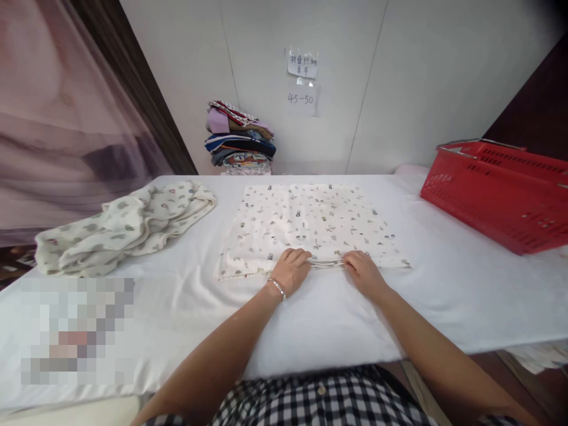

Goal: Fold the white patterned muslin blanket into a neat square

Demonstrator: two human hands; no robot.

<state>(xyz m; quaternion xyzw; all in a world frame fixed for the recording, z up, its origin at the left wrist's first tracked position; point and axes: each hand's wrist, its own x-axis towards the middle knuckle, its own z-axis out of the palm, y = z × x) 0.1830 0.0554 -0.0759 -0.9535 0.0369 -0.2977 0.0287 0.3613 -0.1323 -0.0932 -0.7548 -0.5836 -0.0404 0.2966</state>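
A white cloth [306,219] with small printed figures lies folded in layers, nearly rectangular, on the white-covered table [190,313]. My left hand [291,271] grips its near edge left of the middle, fingers curled over the top layers. A silver bracelet [277,289] circles that wrist. Just to the right, my right hand [362,273] pinches the same near edge, thumb and fingers closed on the fabric. Between the two hands the stacked layers of the edge show. The undersides of both grips are hidden.
A crumpled cream cloth [128,228] with a leafy print lies at the left. A red plastic basket [497,195] stands at the right. Behind the table rises a pile of folded fabrics [241,139] against the wall. A blurred patch [77,331] covers something at the front left.
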